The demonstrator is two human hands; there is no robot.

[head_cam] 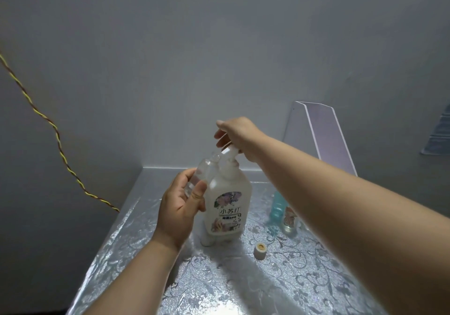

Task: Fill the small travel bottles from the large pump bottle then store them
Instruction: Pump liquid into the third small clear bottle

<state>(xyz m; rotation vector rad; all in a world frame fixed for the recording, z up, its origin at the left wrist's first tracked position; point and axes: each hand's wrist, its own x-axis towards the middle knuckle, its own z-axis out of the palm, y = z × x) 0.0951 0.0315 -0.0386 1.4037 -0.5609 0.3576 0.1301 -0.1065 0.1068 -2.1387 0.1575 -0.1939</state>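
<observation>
Travel bottle cap, small and white, lies loose on the counter, nearest to the person. Just behind it the left hand holds a clear travel bottle. Its fingers are curled round the lower body, the thumb is in front, and the open neck is tilted up under the spout of the pump bottle. The two bottles touch or nearly touch at the shoulder. The pump bottle stands upright on the counter, approx. in the middle.

Above it the right hand sits on the pump head, w/ fingers bent down over it, as for a push. How much liquid is in the clear bottle I cannot tell, because the plastic is too pale.

To the right, partly hidden by the right forearm, stand a blue bottle and a small labelled bottle. Whether they are full I cannot tell.

Further back a clear plastic stand leans at the wall, and a yellow-brown cable hangs on the left.

My judgement is that the task is at an early or middle step: filling of one bottle is in hand. Left to do are capping it, prob. the other small bottles, and storing all of them. No bag or box for storing is visible.
</observation>
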